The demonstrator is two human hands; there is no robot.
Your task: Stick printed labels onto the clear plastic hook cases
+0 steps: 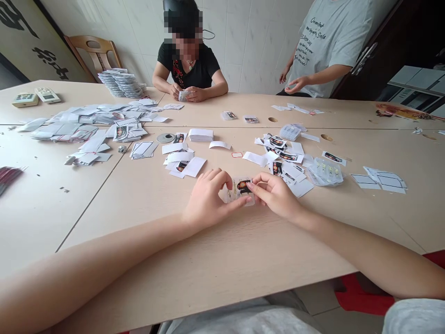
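My left hand [212, 197] grips the left and lower edges of a small clear plastic case [233, 194] between thumb and curled fingers. Thin gold-coloured pieces show inside the case; their exact kind is too small to tell. A dark label [244, 186] with an orange picture lies over the right part of the case. My right hand [278, 195] pinches this label at its right side, thumb on top. Its other fingertips are partly hidden behind the case. Just right of that hand lie loose printed labels [287, 157] and several similar clear cases [326, 171].
White papers [194, 160] and a neat stack [200, 135] lie beyond my left hand. A large pile of white packets [86, 123] spreads over the table's left. Across the table [208, 260], a person [189, 69] handles a small pack; another person [330, 46] stands at right.
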